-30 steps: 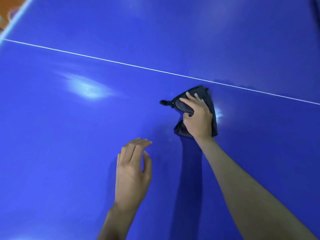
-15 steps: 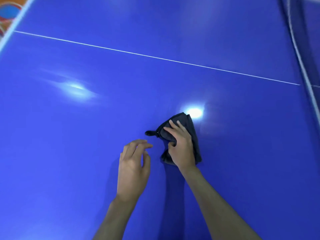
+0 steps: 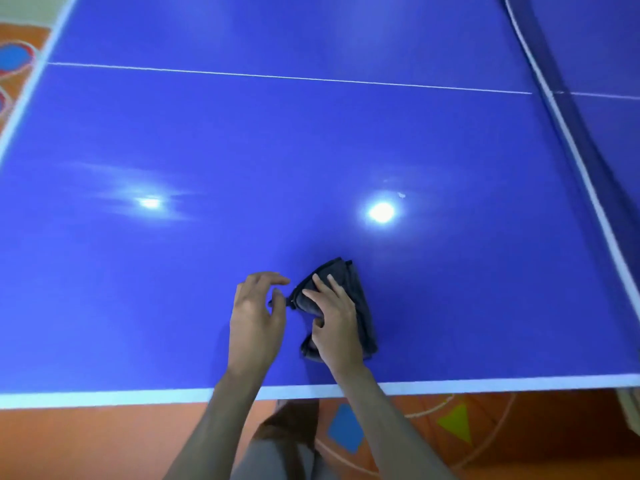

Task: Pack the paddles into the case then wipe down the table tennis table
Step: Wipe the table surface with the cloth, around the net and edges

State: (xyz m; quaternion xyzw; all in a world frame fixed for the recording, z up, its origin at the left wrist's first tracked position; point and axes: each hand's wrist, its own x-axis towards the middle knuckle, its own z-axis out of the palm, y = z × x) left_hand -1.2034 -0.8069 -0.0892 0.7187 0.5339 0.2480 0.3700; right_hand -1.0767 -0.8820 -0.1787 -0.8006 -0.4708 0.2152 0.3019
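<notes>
The dark cloth (image 3: 349, 299), bunched and folded, lies on the blue bench (image 3: 242, 150) close to its near white edge, a little right of centre; a short tab or loop of it pokes out toward the left. The right hand (image 3: 334, 327) lies on top of the cloth, fingers spread fairly straight across the upper folds and pressing them flat against the surface, thumb tucked toward the cloth's left side; its grip is apart, resting on the fabric rather than closed round it. The left hand (image 3: 256, 317) is just beside the cloth on the left, fingers loosely curled with thumb and forefinger close to the protruding tab; whether they touch it cannot be told, since the spot is small and blurred. Two bright light reflections (image 3: 381, 212) shine on the bench farther out; a thin white centre line (image 3: 277, 77) crosses it beyond them; the net (image 3: 571, 109) runs along the right. Below the near edge is an orange floor (image 3: 86, 445) with coloured shapes.
</notes>
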